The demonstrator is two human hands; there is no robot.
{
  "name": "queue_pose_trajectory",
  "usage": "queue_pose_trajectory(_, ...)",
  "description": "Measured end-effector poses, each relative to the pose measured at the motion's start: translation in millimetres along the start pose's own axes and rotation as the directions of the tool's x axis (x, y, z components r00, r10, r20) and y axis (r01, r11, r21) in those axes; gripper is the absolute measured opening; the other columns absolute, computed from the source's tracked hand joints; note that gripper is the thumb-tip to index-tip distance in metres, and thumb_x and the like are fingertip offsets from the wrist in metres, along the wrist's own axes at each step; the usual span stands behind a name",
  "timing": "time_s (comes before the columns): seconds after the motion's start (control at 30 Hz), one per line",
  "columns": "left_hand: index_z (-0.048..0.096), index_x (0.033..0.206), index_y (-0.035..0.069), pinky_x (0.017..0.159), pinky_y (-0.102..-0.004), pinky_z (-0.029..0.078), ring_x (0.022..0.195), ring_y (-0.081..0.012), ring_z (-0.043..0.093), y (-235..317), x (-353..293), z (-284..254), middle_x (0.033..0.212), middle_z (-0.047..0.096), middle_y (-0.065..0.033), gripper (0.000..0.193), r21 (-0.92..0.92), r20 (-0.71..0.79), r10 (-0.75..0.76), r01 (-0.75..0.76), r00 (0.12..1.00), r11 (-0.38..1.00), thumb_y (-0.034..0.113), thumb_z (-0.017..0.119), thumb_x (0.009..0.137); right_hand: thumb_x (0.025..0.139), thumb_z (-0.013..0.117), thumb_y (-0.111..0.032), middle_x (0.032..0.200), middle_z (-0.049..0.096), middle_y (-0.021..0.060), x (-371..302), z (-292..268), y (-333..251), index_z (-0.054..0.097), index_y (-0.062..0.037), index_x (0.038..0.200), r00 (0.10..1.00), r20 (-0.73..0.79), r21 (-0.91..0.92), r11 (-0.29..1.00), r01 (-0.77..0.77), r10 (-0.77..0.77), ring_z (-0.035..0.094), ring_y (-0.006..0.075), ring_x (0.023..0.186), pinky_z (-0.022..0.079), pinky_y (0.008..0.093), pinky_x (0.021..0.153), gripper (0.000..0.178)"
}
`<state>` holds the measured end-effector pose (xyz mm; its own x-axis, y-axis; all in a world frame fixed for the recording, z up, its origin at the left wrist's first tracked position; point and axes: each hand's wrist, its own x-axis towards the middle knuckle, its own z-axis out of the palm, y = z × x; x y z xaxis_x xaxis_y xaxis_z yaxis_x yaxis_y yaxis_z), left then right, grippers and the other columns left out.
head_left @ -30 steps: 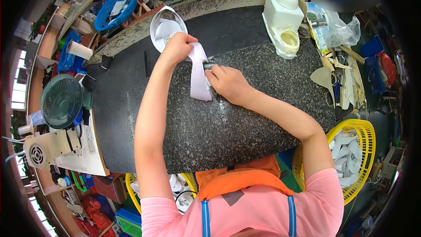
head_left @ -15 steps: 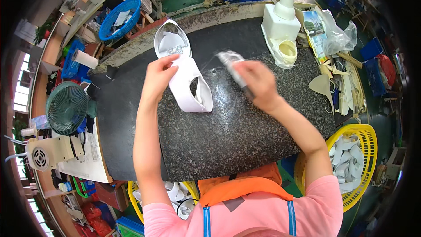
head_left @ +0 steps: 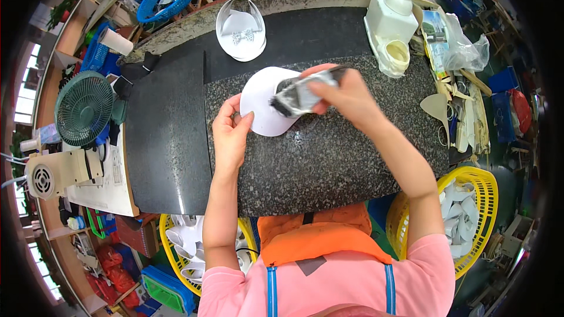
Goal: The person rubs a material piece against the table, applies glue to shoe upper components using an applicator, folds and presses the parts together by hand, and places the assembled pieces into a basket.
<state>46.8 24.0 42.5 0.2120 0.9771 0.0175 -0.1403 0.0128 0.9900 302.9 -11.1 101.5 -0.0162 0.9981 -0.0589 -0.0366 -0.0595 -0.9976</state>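
A white, smooth, rounded shoe upper [head_left: 261, 108] lies on the speckled dark stone slab, its broad edge toward the left. My left hand [head_left: 229, 135] pinches that edge between thumb and fingers. My right hand [head_left: 346, 97] grips a brush [head_left: 299, 91] with dark bristles and a silvery grey body, blurred by motion. Its bristle end is over the right part of the upper; whether it touches cannot be made out. Farther back, a second white upper [head_left: 239, 34] with a glittery bow stands by itself, curved into a loop.
A white bottle [head_left: 388, 20] with a cone nozzle and open cup stands at the back right, beside scissors [head_left: 442, 134] and a plastic bag [head_left: 464, 50]. Yellow baskets of white pieces [head_left: 492, 199] flank me. A green fan [head_left: 85, 108] stands left.
The white upper has turned and come away from the bow upper, its broad edge now in my left hand. The brush in my right hand has moved onto it. The view has shifted.
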Motion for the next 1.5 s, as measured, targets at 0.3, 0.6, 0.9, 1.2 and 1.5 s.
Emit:
queue_pose_trajectory(0.3, 0.058, 0.127, 0.001, 0.067, -0.0205, 0.048, 0.084, -0.0048, 0.058, 2.5, -3.1, 4.5, 0.107, 0.062, -0.0010, 0.039, 0.075, -0.069, -0.050, 0.055, 0.996, 0.996, -0.008, 0.062, 0.089, 0.082, 0.070, -0.002, 0.089, 0.064, 0.0112, 11.2, 35.9, 9.8, 0.069, -0.0045, 0.107, 0.835, 0.019, -0.503, 0.716, 0.484, -0.550, 0.064, 0.0295, 0.077, 0.051, 0.0377, 0.069, 0.025)
queue_pose_trajectory(0.6, 0.053, 0.133, -0.001, 0.076, -0.0234, 0.054, 0.101, -0.0135, 0.064, -9.0, -4.6, -8.0, 0.121, 0.062, -0.0089, 0.044, -0.086, -0.177, -0.150, 0.137, 0.973, 0.987, -0.007, 0.060, 0.090, 0.067, 0.065, 0.006, 0.094, 0.057, 0.0091, -51.7, 9.4, -15.1, 0.066, -0.0044, 0.106, 0.862, 0.355, -0.863, 0.227, 0.450, -0.362, 0.060, 0.0302, 0.088, 0.051, 0.0396, 0.077, 0.040)
queue_pose_trajectory(0.9, 0.050, 0.133, -0.006, 0.092, -0.0283, 0.051, 0.105, -0.0163, 0.064, -16.4, -5.1, -14.9, 0.120, 0.064, -0.0128, 0.044, -0.049, -0.222, -0.040, 0.030, 0.974, 0.998, -0.010, 0.056, 0.090, 0.085, 0.067, -0.012, 0.095, 0.068, 0.0203, -36.5, -100.1, -8.0, 0.063, -0.0023, 0.102, 0.882, -0.339, -0.900, 0.386, -0.203, -0.327, 0.067, 0.0396, 0.092, 0.054, 0.0455, 0.081, 0.020)
queue_pose_trajectory(1.2, 0.054, 0.131, -0.007, 0.097, -0.0304, 0.048, 0.110, -0.0158, 0.062, -17.4, -8.1, -16.7, 0.122, 0.064, -0.0119, 0.039, 0.101, -0.232, 0.046, -0.023, 0.972, 0.995, -0.010, 0.053, 0.092, 0.085, 0.068, -0.017, 0.085, 0.070, 0.0224, -18.9, -180.4, -15.5, 0.068, -0.0016, 0.104, 0.715, -0.473, -0.828, 0.536, -0.162, -0.515, 0.069, 0.0388, 0.083, 0.053, 0.0425, 0.074, 0.024)
queue_pose_trajectory(1.5, 0.053, 0.134, -0.007, 0.102, -0.0313, 0.046, 0.116, -0.0176, 0.061, -10.9, -14.7, -12.0, 0.127, 0.063, -0.0137, 0.042, -0.067, -0.208, 0.088, -0.104, 0.974, 0.992, -0.009, 0.052, 0.092, 0.080, 0.072, -0.022, 0.098, 0.070, 0.0240, 17.8, -213.3, -2.8, 0.060, -0.0019, 0.115, 0.728, -0.558, -0.800, 0.493, -0.343, -0.398, 0.067, 0.0419, 0.097, 0.052, 0.0482, 0.082, 0.043)
